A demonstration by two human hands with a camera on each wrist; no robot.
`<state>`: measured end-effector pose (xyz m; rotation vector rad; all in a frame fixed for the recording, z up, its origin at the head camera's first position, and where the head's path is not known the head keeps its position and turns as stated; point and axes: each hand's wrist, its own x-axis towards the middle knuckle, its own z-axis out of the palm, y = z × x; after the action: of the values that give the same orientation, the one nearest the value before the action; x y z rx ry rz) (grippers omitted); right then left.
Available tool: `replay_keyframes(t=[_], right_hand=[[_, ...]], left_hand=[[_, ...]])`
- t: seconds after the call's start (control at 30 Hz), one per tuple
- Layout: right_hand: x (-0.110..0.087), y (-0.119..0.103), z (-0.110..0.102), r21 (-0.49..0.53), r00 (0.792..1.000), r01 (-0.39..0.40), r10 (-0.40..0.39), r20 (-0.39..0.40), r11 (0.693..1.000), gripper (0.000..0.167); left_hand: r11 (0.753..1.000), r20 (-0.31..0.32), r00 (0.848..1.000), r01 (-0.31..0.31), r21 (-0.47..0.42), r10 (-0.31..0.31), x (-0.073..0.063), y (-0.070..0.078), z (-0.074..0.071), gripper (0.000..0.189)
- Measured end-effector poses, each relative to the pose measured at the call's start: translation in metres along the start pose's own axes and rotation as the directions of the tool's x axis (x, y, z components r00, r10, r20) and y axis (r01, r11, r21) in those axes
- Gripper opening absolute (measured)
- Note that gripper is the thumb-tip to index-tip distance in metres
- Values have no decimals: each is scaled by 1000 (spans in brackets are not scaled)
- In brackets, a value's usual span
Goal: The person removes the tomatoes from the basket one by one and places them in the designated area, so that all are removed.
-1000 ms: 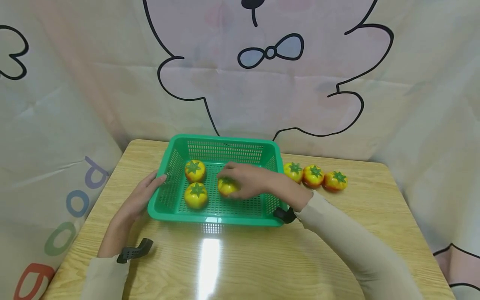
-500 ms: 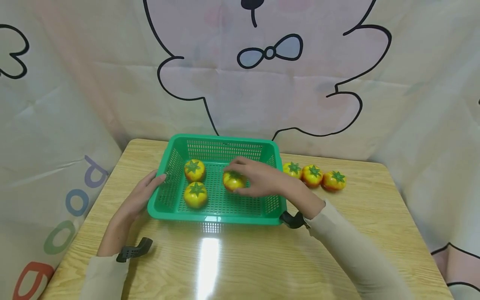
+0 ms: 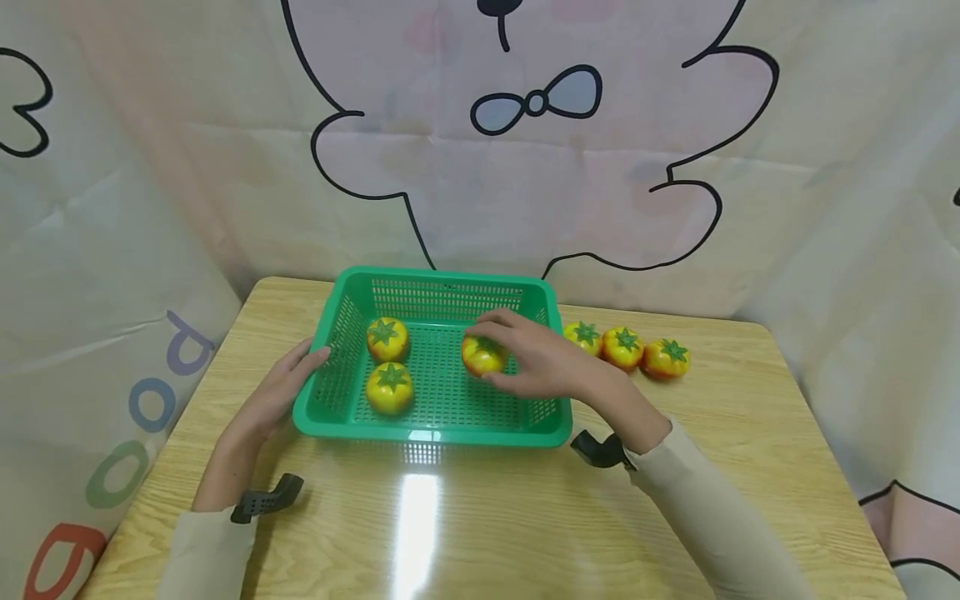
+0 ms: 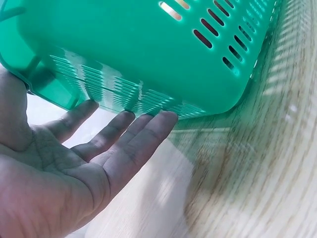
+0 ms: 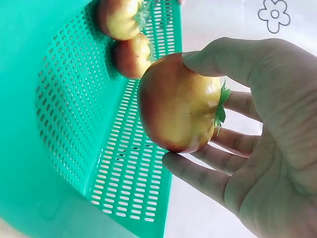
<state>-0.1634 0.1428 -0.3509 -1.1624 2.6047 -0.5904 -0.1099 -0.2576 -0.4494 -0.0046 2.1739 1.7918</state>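
A green plastic basket with slotted walls sits on the table. On its left side my left hand holds it, thumb over the rim and fingertips against the outer wall, as the left wrist view also shows. Inside the basket, toward its right end, my right hand grips a yellow-red persimmon with a green leafy top, its thumb and fingers around the sides. Two more persimmons, a back one and a front one, sit in the left part of the basket.
To the right of the basket, three persimmons stand in a row on the wooden table. A printed curtain hangs right behind the table's back edge and along both sides.
My right hand has moved to the right inside the basket with the persimmon in its grip, away from the two on the left. My left hand has stayed at the rim.
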Motion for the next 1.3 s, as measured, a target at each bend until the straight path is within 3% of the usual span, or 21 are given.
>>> replay_keyframes(t=[0.6, 0.97, 1.3], right_hand=[[-38, 6, -7, 54, 992, -28, 35, -125, 998, 60], [-63, 18, -7, 68, 977, -84, 96, -193, 994, 62], [-87, 35, -7, 106, 942, -132, 158, -297, 986, 63]], left_hand=[[1000, 11, 1000, -6, -3, 6, -1, 0, 0, 72], [1000, 14, 1000, -8, -11, 9, 0, 0, 0, 73], [1000, 8, 1000, -2, -6, 2, -1, 0, 0, 72]])
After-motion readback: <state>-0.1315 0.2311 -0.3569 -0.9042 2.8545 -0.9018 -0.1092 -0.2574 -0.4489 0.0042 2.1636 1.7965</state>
